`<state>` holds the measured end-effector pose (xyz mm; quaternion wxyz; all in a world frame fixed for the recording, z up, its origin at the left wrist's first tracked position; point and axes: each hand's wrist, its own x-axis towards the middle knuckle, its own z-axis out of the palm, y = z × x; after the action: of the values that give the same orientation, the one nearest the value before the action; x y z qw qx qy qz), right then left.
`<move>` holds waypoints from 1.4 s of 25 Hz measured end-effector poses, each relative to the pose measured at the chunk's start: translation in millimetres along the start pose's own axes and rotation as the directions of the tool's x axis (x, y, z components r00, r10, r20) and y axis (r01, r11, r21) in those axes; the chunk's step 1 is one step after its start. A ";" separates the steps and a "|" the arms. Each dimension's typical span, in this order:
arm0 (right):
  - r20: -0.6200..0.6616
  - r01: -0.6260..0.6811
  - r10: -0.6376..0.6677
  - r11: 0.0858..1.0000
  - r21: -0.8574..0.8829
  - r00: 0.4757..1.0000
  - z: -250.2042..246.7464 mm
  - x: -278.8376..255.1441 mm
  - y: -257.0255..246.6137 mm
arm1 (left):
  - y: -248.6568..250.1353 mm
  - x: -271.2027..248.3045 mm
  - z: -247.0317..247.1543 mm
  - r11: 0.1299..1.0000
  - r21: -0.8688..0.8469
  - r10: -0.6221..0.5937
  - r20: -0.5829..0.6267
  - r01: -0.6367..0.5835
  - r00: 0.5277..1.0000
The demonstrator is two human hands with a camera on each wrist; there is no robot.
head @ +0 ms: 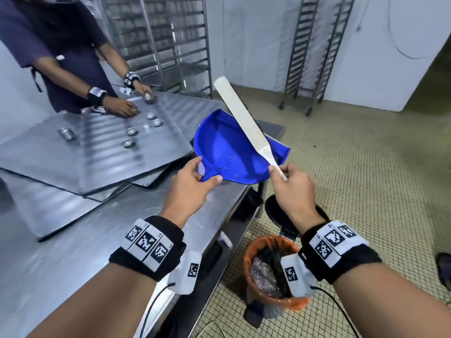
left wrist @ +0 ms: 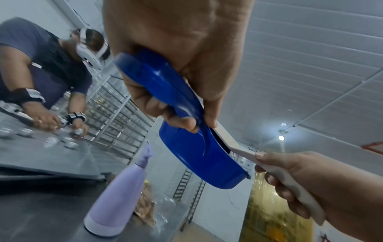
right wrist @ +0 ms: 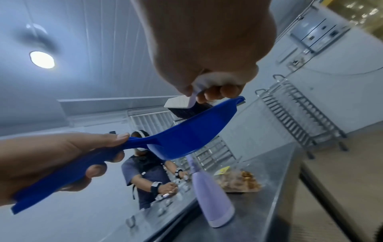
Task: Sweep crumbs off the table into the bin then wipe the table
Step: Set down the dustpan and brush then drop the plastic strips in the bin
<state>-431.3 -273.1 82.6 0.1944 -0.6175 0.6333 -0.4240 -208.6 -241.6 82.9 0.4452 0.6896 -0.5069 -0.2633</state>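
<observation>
- Head view: left hand (head: 192, 181) wrapped round the handle of the blue dustpan (head: 227, 152), pan held up ahead of that grip over the tabletop (head: 80, 242) edge, a few crumbs (head: 228, 162) lying on its floor. Right hand (head: 291, 184) closed on the thin handle of the white brush (head: 244, 125), head slanting up and away across the pan, probably to coax crumbs out. Orange-lined bin (head: 271, 267) down on the floor, below and nearer than the right grip; tipping judged not yet done.
- Left wrist view: fingers (left wrist: 176, 121) curled under the pan handle, thumb clamping on top, likely to keep it level. Lilac spray bottle (left wrist: 118, 194) standing below the grip, presumably for wiping.
- Right wrist view: brush bristles (right wrist: 190, 111) inside the pan, just beyond the fingertips. Bag of snacks (right wrist: 238, 180) below, beside the bottle.
</observation>
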 end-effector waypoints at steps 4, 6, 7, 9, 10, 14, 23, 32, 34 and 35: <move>0.062 0.045 -0.049 0.997 0.068 0.997 43.2 -25.9 -55.3 | -19.0 -18.3 -71.9 0.998 -0.061 -0.014 -0.111 0.008 0.994; 0.095 0.078 -0.086 0.993 0.088 0.992 64.4 -38.4 -73.7 | -33.2 -28.0 -101.5 0.996 -0.078 -0.053 -0.161 0.041 0.986; 0.108 0.093 -0.102 0.991 0.092 0.989 72.0 -42.9 -79.6 | -39.0 -32.6 -111.7 0.994 -0.090 -0.071 -0.181 0.055 0.981; 0.157 0.124 -0.138 0.988 0.094 0.978 88.0 -52.5 -95.4 | -51.3 -45.1 -135.7 0.990 -0.116 -0.105 -0.241 0.079 0.965; 0.185 0.139 -0.154 0.986 0.093 0.971 94.9 -56.2 -102.1 | -57.1 -50.9 -145.3 0.987 -0.132 -0.127 -0.267 0.095 0.955; 0.304 0.200 -0.212 0.977 0.069 0.929 118.8 -61.6 -114.5 | -84.0 -69.8 -166.0 0.971 -0.150 -0.228 -0.378 0.183 0.897; 0.522 0.334 -0.312 0.941 0.054 0.794 165.7 -32.1 -83.3 | -122.3 -90.3 -119.4 0.895 -0.171 -0.435 -0.543 0.412 0.718; 0.643 0.343 -0.238 0.939 -0.040 0.728 179.4 -23.0 -30.4 | -143.2 -114.2 -60.2 0.770 -0.242 -0.589 -0.624 0.590 0.513; 0.674 0.355 -0.203 0.930 -0.094 0.710 180.5 -21.3 -16.5 | -145.4 -113.7 -53.4 0.751 -0.284 -0.614 -0.633 0.596 0.473; 0.686 0.356 -0.182 0.927 -0.119 0.704 180.2 -21.2 -10.2 | -146.4 -112.8 -50.1 0.739 -0.309 -0.629 -0.635 0.599 0.448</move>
<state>-282.8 -305.3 -17.2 0.2654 -0.8325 0.4713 -0.1198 -139.0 -105.8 -32.8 0.4908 0.8612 -0.0072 -0.1316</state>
